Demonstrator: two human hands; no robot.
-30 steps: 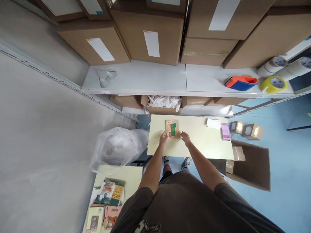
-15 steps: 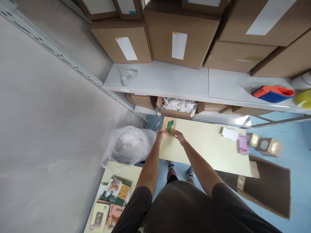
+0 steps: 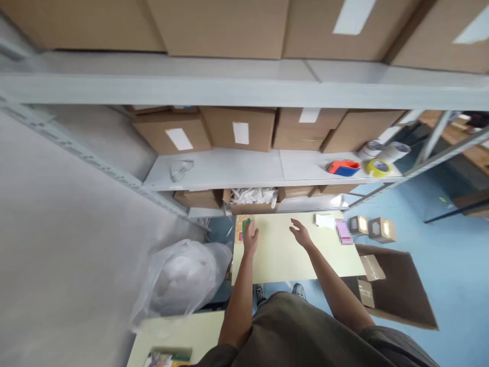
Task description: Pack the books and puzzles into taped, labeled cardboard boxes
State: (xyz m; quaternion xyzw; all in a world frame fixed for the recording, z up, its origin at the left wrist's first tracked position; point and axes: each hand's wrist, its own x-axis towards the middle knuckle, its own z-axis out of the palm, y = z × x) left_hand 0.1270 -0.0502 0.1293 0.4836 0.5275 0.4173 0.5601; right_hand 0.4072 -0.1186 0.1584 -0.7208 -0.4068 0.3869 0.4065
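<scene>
A flat item like a picture book (image 3: 240,220), with an orange-tan cover and green, blue and pink patches, lies at the left end of the pale yellow table (image 3: 275,260). My left hand (image 3: 250,238) is at its right side and covers part of it, fingers stretched and thumb apart; whether it touches the cover I cannot tell. Over the middle of the table is my right hand (image 3: 301,234), open, fingers spread, holding nothing. Toward the table's right end are white papers (image 3: 324,220) and a blurred-out pink-purple item (image 3: 344,232).
Behind the table stands a shelf rack (image 3: 225,165) with cardboard boxes, glasses (image 3: 181,171), an orange-and-blue item (image 3: 344,168) and tape rolls (image 3: 378,167). A plastic bag (image 3: 183,280) is at left. An open carton (image 3: 401,288) and small boxes (image 3: 382,230) sit at right.
My hands have moved apart: the right has drawn away from the book-like item across the table, and the left now overlaps its right side. The view has tilted up and shifted right.
</scene>
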